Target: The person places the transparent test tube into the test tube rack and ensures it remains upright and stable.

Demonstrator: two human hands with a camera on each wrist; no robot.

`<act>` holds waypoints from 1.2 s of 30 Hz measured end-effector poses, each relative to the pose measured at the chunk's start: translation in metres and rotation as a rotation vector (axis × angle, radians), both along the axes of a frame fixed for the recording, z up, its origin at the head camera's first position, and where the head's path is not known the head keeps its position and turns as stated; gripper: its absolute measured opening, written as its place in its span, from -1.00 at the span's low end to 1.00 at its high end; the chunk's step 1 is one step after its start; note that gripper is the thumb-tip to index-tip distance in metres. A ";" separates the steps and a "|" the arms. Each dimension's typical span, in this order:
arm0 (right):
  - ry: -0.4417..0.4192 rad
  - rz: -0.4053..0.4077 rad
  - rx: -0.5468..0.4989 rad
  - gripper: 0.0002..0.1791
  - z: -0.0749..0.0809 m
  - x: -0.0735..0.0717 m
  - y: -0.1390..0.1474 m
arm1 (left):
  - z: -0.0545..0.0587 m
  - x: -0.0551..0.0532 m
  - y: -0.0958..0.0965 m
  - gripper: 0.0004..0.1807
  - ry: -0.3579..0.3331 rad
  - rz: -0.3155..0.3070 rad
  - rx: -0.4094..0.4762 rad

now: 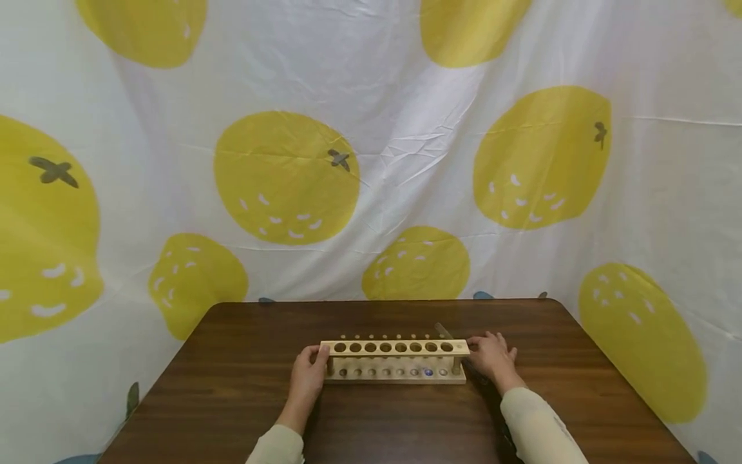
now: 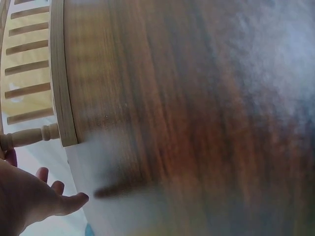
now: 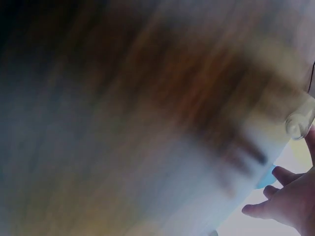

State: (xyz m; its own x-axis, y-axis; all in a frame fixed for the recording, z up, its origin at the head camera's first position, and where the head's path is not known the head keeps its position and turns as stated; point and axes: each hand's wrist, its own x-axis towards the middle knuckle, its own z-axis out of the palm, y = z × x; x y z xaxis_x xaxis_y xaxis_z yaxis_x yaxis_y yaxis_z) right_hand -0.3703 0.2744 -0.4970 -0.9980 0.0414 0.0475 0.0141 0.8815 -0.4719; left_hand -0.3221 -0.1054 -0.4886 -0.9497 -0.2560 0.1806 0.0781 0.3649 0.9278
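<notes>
Clamped with the left hand (image 1: 308, 374) on the left end of the rack (image 1: 392, 354), thumb on the upper board, other fingers loose beyond the post (image 2: 32, 136). At the right end with the right hand (image 1: 494, 356), finger and thumb brought together, apparently pinching the clear tube (image 3: 299, 125), partly cut off in the right wrist view; remaining fingers spread. From the head, seen slanting up just behind the rack's right end, lower part hidden.

Set upright and crosswise about midway between left and right on the tabletop (image 1: 406, 419). Marked with a blue spot (image 1: 428, 372) at the second hole from the right in the lower board. Lined along the far side with a row of pegs (image 1: 385, 337), short of the tube. Crossed under the right forearm by a dark strip (image 1: 503, 422), running near.

Bounded at the far edge by a lemon-print cloth (image 1: 406, 148), likewise at left and right. Open for moving: broad wood left and right of the hands, a narrower band far of the rack, more near.
</notes>
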 end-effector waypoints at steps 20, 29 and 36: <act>0.026 -0.012 0.158 -0.67 0.009 0.008 0.025 | -0.002 0.000 0.002 -0.58 0.020 0.027 0.031; 0.050 -0.038 0.311 -0.75 0.016 0.018 0.039 | -0.001 0.000 0.007 -0.61 0.033 0.053 0.028; 0.090 -0.065 0.242 -0.78 0.015 0.024 0.041 | -0.001 0.003 0.007 -0.62 0.002 0.077 0.048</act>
